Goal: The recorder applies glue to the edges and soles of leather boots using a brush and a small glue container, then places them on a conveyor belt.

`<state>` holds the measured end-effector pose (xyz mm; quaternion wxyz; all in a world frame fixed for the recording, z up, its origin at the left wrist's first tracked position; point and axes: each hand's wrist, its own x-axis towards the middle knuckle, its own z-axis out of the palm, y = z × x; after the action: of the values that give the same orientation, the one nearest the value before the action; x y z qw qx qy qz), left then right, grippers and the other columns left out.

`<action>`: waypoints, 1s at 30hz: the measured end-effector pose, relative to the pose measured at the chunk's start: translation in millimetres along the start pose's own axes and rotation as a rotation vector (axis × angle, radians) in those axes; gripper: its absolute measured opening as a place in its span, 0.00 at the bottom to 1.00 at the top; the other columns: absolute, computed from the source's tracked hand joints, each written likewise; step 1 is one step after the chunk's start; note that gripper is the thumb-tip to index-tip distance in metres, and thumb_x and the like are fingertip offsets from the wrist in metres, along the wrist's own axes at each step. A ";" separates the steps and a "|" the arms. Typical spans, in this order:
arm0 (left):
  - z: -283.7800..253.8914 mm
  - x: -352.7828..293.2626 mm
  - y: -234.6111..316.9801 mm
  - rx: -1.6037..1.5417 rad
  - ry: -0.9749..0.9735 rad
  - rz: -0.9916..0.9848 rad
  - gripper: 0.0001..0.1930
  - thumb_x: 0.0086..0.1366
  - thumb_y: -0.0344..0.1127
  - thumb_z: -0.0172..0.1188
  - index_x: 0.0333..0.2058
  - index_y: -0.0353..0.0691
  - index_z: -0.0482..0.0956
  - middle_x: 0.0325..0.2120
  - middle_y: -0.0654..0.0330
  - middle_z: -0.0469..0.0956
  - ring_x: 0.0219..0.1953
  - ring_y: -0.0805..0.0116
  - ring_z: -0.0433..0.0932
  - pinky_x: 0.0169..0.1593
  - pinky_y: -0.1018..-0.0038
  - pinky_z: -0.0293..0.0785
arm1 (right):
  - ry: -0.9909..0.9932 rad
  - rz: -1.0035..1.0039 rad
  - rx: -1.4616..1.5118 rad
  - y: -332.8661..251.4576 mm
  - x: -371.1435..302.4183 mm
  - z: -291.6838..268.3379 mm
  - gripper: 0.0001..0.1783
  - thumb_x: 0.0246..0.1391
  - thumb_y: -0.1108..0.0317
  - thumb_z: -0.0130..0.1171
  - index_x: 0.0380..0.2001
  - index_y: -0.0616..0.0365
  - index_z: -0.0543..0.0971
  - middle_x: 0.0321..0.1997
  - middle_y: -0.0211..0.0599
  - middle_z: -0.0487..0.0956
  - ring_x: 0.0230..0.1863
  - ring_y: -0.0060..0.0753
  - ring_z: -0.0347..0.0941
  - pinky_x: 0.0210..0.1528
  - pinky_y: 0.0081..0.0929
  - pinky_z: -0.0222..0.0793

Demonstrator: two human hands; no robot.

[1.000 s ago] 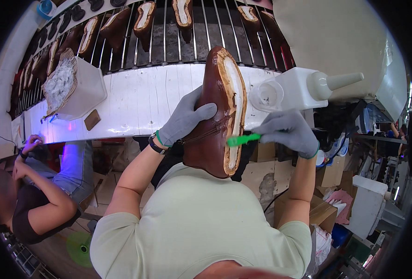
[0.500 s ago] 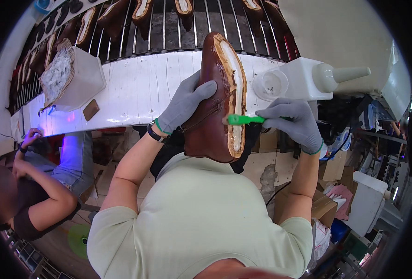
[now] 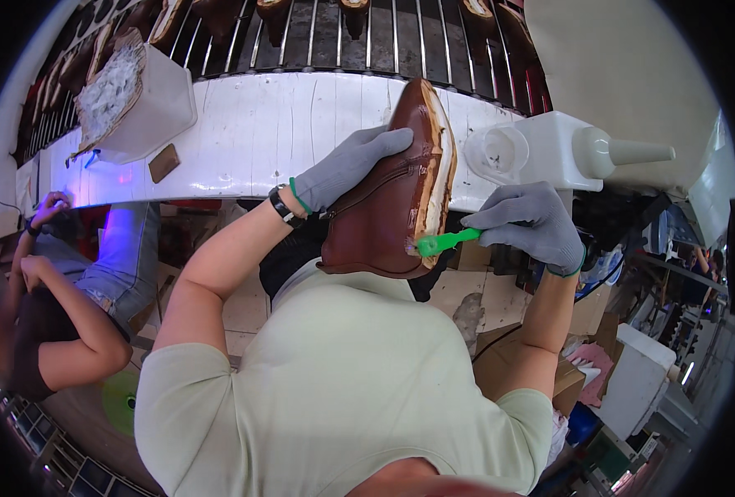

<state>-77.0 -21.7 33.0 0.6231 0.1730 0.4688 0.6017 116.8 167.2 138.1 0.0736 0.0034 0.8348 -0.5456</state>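
A brown leather boot (image 3: 372, 219) without an outsole is held over the near edge of the white bench, toe pointing away from me. Its pale underside with a tan rim faces right, and a zipper runs along its side. My left hand (image 3: 355, 166), in a grey glove, is closed round the boot's upper. Gloved likewise, my right hand (image 3: 533, 225) pinches a green-handled brush (image 3: 452, 241). The brush's head touches the underside's rim near the heel; its bristles are hard to make out. Beyond that hand, a small round clear cup (image 3: 498, 154) sits beside a white nozzle bottle (image 3: 560, 151).
Behind the white bench (image 3: 260, 112), a metal roller rack (image 3: 367, 54) carries several similar boots. A white bin (image 3: 156, 108) with crumpled lining and a small brown block (image 3: 164, 163) are at left. Another person (image 3: 73, 323) sits to my left. Cardboard boxes (image 3: 500, 360) stand at lower right.
The brush has moved along the underside's rim toward the heel. The boot has tilted, its toe now further right and its underside turned more away. My left hand still holds it.
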 end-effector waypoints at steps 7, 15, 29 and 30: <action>5.4 7.5 -20.9 -0.219 -0.153 -0.240 0.29 0.72 0.54 0.49 0.56 0.32 0.70 0.49 0.54 0.78 0.45 0.70 0.80 0.52 0.75 0.77 | -0.076 -0.052 0.017 5.2 17.4 -4.0 0.16 0.39 0.74 0.73 0.36 0.62 0.87 0.28 0.39 0.83 0.28 0.29 0.78 0.33 0.24 0.71; 16.8 3.6 -54.3 -0.132 -0.335 -0.088 0.27 0.76 0.44 0.44 0.68 0.39 0.56 0.68 0.58 0.58 0.66 0.72 0.63 0.70 0.73 0.58 | -0.097 -0.053 0.043 8.7 34.1 -8.8 0.17 0.38 0.75 0.74 0.37 0.62 0.87 0.28 0.38 0.82 0.29 0.27 0.77 0.33 0.23 0.69; 51.8 -47.9 15.4 -0.112 -0.395 -0.279 0.22 0.50 0.43 0.77 0.39 0.34 0.84 0.33 0.64 0.84 0.32 0.83 0.78 0.37 0.82 0.75 | -0.155 -0.097 0.038 18.4 52.2 -15.6 0.14 0.41 0.77 0.73 0.37 0.62 0.87 0.28 0.35 0.83 0.28 0.23 0.76 0.32 0.22 0.69; 49.2 -49.2 14.4 -0.121 -0.456 -0.239 0.22 0.50 0.43 0.77 0.39 0.35 0.84 0.32 0.65 0.84 0.31 0.83 0.78 0.36 0.83 0.74 | -0.173 -0.089 0.059 20.1 51.4 -16.3 0.14 0.41 0.77 0.73 0.37 0.62 0.87 0.28 0.35 0.83 0.28 0.24 0.76 0.33 0.22 0.69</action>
<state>-38.4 -46.3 87.4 0.7885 0.2100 0.2968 0.4960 65.8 186.3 119.7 0.1208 -0.0785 0.8082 -0.5710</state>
